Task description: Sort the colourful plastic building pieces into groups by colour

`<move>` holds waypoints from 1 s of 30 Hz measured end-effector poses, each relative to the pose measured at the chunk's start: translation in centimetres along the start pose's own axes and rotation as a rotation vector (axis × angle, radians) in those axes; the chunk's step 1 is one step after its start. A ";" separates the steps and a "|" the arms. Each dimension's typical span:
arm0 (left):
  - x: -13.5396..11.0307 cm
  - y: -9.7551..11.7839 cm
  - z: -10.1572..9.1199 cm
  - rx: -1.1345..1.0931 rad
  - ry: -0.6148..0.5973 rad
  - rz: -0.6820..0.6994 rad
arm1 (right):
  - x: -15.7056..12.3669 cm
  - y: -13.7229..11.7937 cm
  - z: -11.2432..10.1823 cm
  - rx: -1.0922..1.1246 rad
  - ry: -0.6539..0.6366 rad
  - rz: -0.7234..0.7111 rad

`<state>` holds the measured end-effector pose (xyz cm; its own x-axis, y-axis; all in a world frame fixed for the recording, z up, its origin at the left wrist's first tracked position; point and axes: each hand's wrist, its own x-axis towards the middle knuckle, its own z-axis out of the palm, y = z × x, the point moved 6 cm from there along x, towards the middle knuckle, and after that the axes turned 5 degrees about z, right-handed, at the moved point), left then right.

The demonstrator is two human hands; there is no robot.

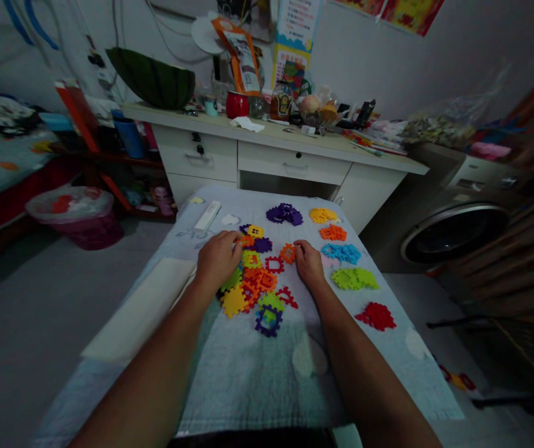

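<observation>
Your orange plastic toothed piece with a hole in it (pixel 288 253) is near the red square frame (pixel 274 265), right of the mixed pile of plastic pieces (pixel 252 283). It looks light, stiff and a bit slippery, and hard to break; its bumpy edge should be best to hold. Your right hand (pixel 309 264) pinches that edge. Your left hand (pixel 219 261) curls by the pile; I can't tell if it grips anything.
</observation>
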<state>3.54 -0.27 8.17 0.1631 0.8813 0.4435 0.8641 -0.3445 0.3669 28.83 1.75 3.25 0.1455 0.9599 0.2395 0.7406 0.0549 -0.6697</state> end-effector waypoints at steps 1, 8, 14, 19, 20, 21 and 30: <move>0.0 0.0 0.0 0.027 -0.040 -0.007 | 0.1 0.3 0.1 -0.025 -0.002 0.003; -1.4 -1.1 -0.3 0.091 -0.281 -0.076 | -0.1 0.7 1.1 -0.209 -0.089 -0.131; -4.9 -4.6 -1.9 0.286 -0.333 -0.095 | 0.0 0.4 0.5 -0.273 -0.135 -0.115; -8.6 -8.0 -3.1 0.397 -0.340 -0.249 | 3.2 1.2 -3.2 -0.373 -0.052 -0.054; -9.2 -8.4 -3.2 0.405 -0.358 -0.279 | 4.2 1.7 -4.0 -0.412 -0.045 -0.038; -9.7 -8.8 -3.2 0.408 -0.381 -0.298 | 5.1 2.3 -4.8 -0.456 -0.040 -0.021; -11.1 -10.2 -3.6 0.343 -0.456 -0.345 | 10.5 7.0 -7.2 -0.639 -0.054 0.115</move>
<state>-8.78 -7.71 2.40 -0.0299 0.9970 -0.0708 0.9930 0.0377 0.1115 40.26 10.19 6.11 0.2263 0.9632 0.1447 0.9689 -0.2074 -0.1347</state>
